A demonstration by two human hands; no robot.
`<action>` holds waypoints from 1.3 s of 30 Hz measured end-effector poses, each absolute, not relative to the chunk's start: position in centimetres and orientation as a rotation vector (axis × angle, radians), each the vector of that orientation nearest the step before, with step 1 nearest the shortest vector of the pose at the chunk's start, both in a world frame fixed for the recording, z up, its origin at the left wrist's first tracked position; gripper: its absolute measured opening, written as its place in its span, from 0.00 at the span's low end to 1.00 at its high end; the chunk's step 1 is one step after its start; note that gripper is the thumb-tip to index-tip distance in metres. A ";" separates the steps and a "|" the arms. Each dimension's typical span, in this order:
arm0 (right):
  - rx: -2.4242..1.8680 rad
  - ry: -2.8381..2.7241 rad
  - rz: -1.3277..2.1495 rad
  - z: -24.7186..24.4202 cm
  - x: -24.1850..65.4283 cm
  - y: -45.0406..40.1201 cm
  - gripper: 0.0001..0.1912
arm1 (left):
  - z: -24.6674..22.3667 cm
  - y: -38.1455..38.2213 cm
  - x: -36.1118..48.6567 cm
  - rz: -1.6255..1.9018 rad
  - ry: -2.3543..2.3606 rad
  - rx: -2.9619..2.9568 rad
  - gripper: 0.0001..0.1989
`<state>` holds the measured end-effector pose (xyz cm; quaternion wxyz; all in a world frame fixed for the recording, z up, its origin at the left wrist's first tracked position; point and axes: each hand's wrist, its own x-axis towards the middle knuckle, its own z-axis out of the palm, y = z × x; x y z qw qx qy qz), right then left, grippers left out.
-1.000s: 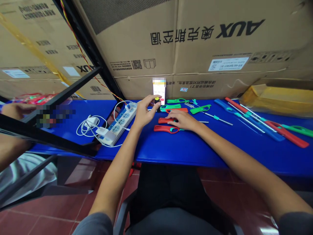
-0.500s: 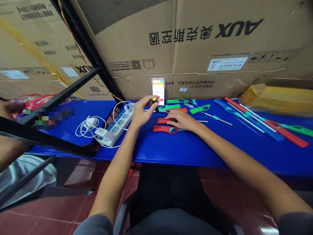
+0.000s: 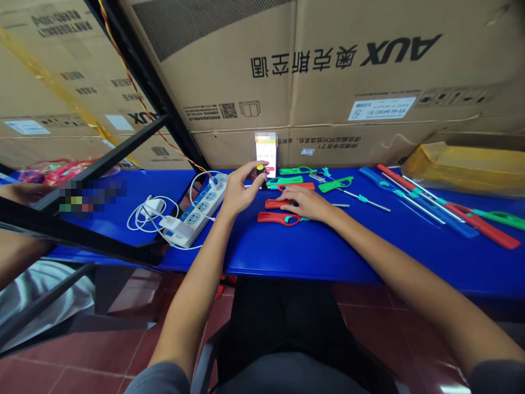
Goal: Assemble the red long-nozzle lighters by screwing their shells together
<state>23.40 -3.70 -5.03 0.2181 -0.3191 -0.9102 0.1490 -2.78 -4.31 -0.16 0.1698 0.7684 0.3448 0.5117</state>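
Note:
My left hand (image 3: 241,186) grips a small black object with a yellow top (image 3: 261,170) between thumb and fingers, in front of a lit phone (image 3: 271,156) leaning on the carton. My right hand (image 3: 301,201) rests on a red lighter-like handle (image 3: 275,204), its fingers curled over the right end. Just below lies a second red handle (image 3: 273,218). An orange-red one (image 3: 301,186) and green ones (image 3: 290,179) lie behind my right hand.
A power strip (image 3: 200,210) with white cables stands left, by a black metal frame (image 3: 110,158). Long blue and red lighter-like tools (image 3: 484,223) lie right, near a yellow-taped box (image 3: 467,167). Another person's arm (image 3: 24,219) shows at far left.
The phone's displayed time has advanced. My hands hold nearly the same places, and the whole view has shifted very slightly.

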 end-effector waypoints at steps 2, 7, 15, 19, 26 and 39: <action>-0.889 -2.520 0.420 -5.0 23.4 -3.7 0.14 | -0.1 -4.4 -2.8 1.456 0.981 2.194 0.18; -0.882 -2.511 0.446 -5.1 23.5 -3.6 0.15 | -0.3 -4.3 -3.0 1.430 0.970 2.237 0.16; -0.852 -2.520 0.432 -5.6 23.6 -3.3 0.16 | -0.6 -4.4 -2.9 1.485 0.944 2.149 0.15; -0.861 -2.531 0.418 -5.5 23.5 -3.4 0.16 | -1.0 -4.0 -3.1 1.588 0.978 2.110 0.15; -0.862 -2.527 0.444 -5.2 23.4 -3.4 0.15 | -1.5 -3.3 -3.2 1.572 1.010 2.174 0.15; -0.837 -2.552 0.405 -5.7 23.6 -2.2 0.16 | -1.8 -2.2 -3.1 1.623 0.986 2.227 0.17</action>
